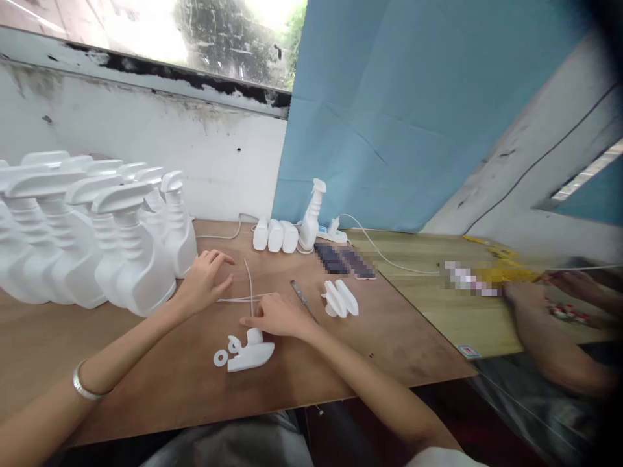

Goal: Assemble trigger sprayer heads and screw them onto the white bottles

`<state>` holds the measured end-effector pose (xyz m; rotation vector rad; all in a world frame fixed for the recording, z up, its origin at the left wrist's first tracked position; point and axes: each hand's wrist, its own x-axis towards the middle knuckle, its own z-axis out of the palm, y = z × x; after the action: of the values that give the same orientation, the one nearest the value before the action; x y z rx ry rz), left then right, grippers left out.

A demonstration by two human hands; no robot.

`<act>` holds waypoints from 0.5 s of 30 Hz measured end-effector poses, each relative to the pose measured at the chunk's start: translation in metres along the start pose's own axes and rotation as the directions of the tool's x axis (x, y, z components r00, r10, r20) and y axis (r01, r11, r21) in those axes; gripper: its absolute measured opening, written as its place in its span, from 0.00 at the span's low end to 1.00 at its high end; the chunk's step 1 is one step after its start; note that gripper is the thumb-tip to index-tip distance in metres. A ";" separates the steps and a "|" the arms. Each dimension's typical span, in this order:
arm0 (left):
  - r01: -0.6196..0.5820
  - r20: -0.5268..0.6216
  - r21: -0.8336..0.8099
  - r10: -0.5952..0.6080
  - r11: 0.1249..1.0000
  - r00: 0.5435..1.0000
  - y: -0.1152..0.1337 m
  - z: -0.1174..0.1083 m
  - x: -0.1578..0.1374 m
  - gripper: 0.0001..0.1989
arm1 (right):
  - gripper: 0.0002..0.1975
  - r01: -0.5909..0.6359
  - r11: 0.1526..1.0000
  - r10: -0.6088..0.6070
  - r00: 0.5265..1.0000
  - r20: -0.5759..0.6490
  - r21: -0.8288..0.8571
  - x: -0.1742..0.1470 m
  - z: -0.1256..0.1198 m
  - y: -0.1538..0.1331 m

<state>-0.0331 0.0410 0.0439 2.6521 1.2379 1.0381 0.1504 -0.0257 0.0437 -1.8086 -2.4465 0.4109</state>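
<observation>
My left hand (207, 277) is held over the table beside the white spray bottles, thumb and fingers apart, with nothing in it. My right hand (276, 314) is curled, its thumb and fingers closed about the lower end of a thin white tube (249, 280). Just below that hand a white trigger sprayer head (252, 357) lies on its side, its neck towards the fingers. A small white ring (220, 358) lies flat to its left. More thin white tube (236, 299) runs crosswise between my hands.
Several white spray bottles (131, 259) crowd the left side. Three white parts (275, 235) and one spray bottle (309, 220) stand at the back, near a power strip (332, 234). A knife (298, 293), loose white pieces (341, 298) and phones (357, 261) lie rightward. A co-worker's hand (525, 301) is far right.
</observation>
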 end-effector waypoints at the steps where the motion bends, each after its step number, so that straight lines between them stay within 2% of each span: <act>1: -0.015 -0.009 -0.011 0.015 1.000 1.000 0.000 -0.001 -0.002 0.09 | 0.23 0.006 0.998 -0.008 0.999 0.037 0.062 0.003 0.002 0.002; 5: -0.046 -0.073 -0.095 0.040 0.994 0.997 0.000 -0.001 -0.009 0.07 | 0.13 -0.047 0.930 -0.009 0.989 0.150 0.365 0.008 0.010 0.013; 8: -0.039 -0.102 -0.174 0.021 0.984 0.995 0.001 0.001 -0.013 0.07 | 0.08 -0.079 0.796 -0.018 0.988 0.153 0.600 0.009 0.014 0.016; 10: -0.012 -0.133 -0.237 -0.020 0.972 0.991 0.003 0.002 -0.017 0.08 | 0.08 -0.026 0.680 0.008 1.000 0.028 0.733 0.010 0.015 0.015; 12: 0.035 -0.156 -0.308 -0.086 0.951 0.984 0.007 0.004 -0.021 0.11 | 0.08 0.098 0.556 0.090 0.980 -0.177 0.826 0.013 0.016 0.012; 15: 0.112 -0.059 -0.446 -0.154 0.888 0.986 0.017 0.007 -0.026 0.20 | 0.10 0.303 0.432 0.263 0.859 -0.440 0.850 0.017 0.020 0.002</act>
<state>-0.0299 0.0131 0.0287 2.1675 1.0275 1.2562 0.1424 -0.0122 0.0224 -1.1324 -1.3378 0.8860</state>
